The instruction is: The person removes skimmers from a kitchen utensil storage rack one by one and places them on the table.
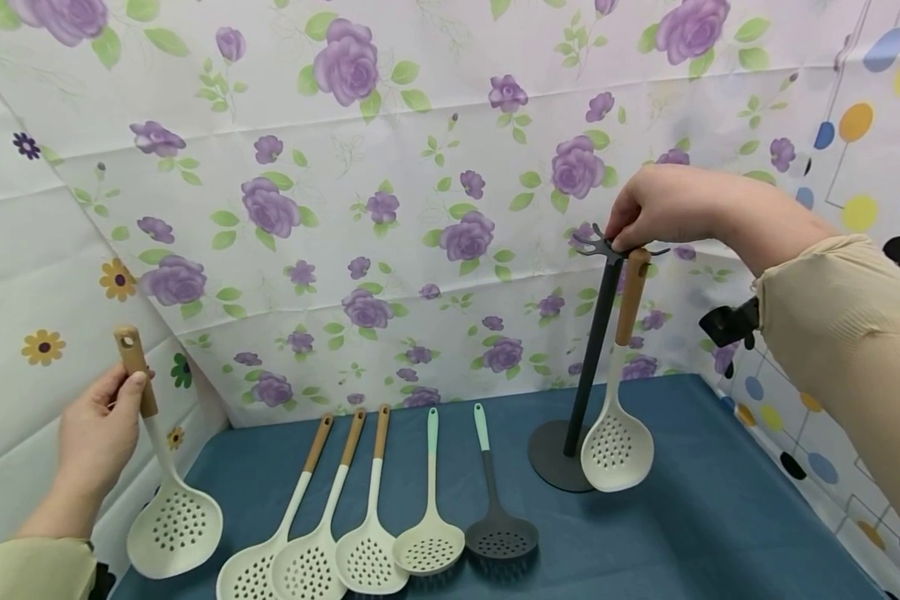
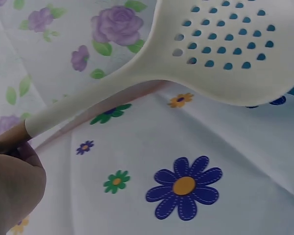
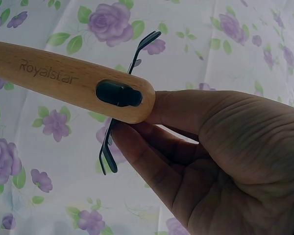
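On the left, my left hand [image 1: 101, 429] grips the wooden handle of a white skimmer [image 1: 176, 529], holding it upright with its perforated bowl down. The left wrist view shows that bowl [image 2: 225, 49] with its drop-shaped holes. My right hand [image 1: 671, 208] pinches the hub at the top of a black utensil stand [image 1: 592, 358]. From one of its hooks hangs another white skimmer [image 1: 617, 450]. In the right wrist view, this skimmer's wooden handle [image 3: 54, 73], marked "Royalstar", partly covers the hooks [image 3: 108, 152] and my fingertips.
On the blue tabletop [image 1: 645, 550], three white skimmers [image 1: 371, 554] with wooden handles lie in a row. Beside them are a pale green skimmer [image 1: 429, 546] and a dark grey one [image 1: 502, 537] with a mint handle end. A flowered cloth [image 1: 420, 167] rises behind.
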Available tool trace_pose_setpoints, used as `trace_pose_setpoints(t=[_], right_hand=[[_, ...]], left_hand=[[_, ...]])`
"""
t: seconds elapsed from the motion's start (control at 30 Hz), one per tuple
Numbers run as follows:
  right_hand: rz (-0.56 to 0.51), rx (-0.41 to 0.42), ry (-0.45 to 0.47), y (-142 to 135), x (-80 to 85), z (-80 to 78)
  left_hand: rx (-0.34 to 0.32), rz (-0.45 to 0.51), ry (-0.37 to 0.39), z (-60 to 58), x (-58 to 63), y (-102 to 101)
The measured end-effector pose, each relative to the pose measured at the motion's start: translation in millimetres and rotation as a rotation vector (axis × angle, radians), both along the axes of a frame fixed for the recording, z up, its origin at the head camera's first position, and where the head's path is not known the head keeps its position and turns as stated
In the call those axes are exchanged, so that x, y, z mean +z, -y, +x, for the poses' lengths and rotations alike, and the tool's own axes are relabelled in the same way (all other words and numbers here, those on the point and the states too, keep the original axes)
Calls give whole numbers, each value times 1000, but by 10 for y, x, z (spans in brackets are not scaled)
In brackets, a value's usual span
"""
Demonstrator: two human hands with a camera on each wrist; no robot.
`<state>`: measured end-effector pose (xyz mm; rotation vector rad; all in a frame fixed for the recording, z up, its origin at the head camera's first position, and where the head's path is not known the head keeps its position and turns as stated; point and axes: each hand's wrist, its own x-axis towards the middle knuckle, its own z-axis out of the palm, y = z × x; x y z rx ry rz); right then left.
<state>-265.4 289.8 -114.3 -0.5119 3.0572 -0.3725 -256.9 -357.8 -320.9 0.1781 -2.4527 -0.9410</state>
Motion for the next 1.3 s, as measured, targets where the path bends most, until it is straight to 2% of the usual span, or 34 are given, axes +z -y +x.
trace_pose_setpoints(t=[0.17, 0.37, 0.9, 1.07, 1.3], right_hand=[[4, 3, -4, -2, -5, 1], [5, 3, 4, -14, 0, -7], [4, -2, 7, -14, 2, -11], [4, -3, 7, -2, 2, -19], [6, -14, 7, -2, -1, -13]], left_hand=[[-54, -57, 65, -43, -88, 40], [-140, -60, 153, -90, -247, 56], [-342, -142, 375, -359, -648, 36], [-362, -124, 425, -404, -716, 10], [-418, -128, 437, -485, -794, -58]])
